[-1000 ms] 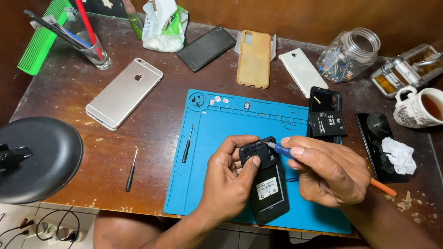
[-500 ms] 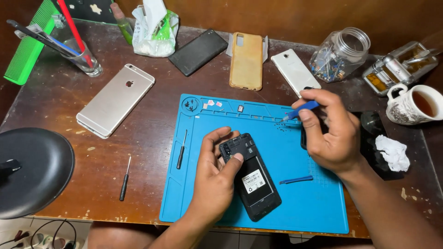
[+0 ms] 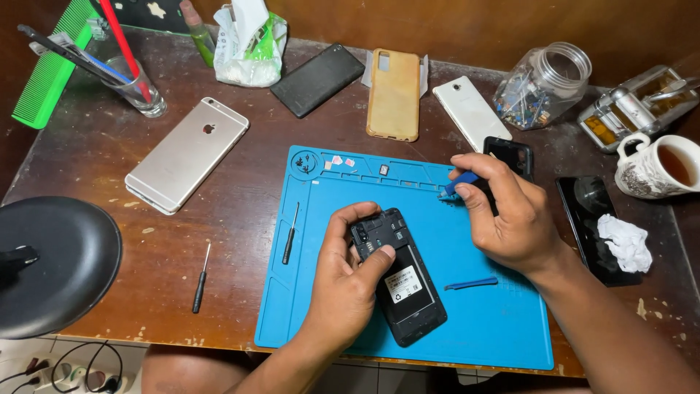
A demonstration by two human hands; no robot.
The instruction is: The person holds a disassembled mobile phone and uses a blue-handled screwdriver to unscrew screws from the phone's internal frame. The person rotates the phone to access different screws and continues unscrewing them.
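A black phone (image 3: pixel 397 277) with its back cover off lies on the blue work mat (image 3: pixel 321 306), battery showing. My left hand (image 3: pixel 346 281) grips the phone's upper part, thumb on its open back. Up at the mat's top right, my right hand (image 3: pixel 510 215) pinches a small blue tool (image 3: pixel 453 188) whose tip touches the mat's upper tray strip. A blue pry stick (image 3: pixel 472 283) lies on the mat just right of the phone. A black back cover (image 3: pixel 509 155) sits behind my right hand.
Two small screwdrivers (image 3: pixel 290 233) (image 3: pixel 200 279) lie at the mat's left edge. Behind are a silver phone (image 3: pixel 187 155), black phone (image 3: pixel 317 79), tan case (image 3: pixel 394 93), white phone (image 3: pixel 470 113), glass jar (image 3: pixel 543 84), mug (image 3: pixel 656 166) and a black lamp head (image 3: pixel 51 263).
My right hand left the phone, set the blue pry stick on the mat and moved up-right holding a small blue tool, now lowered onto the mat's top strip. My left hand keeps the phone.
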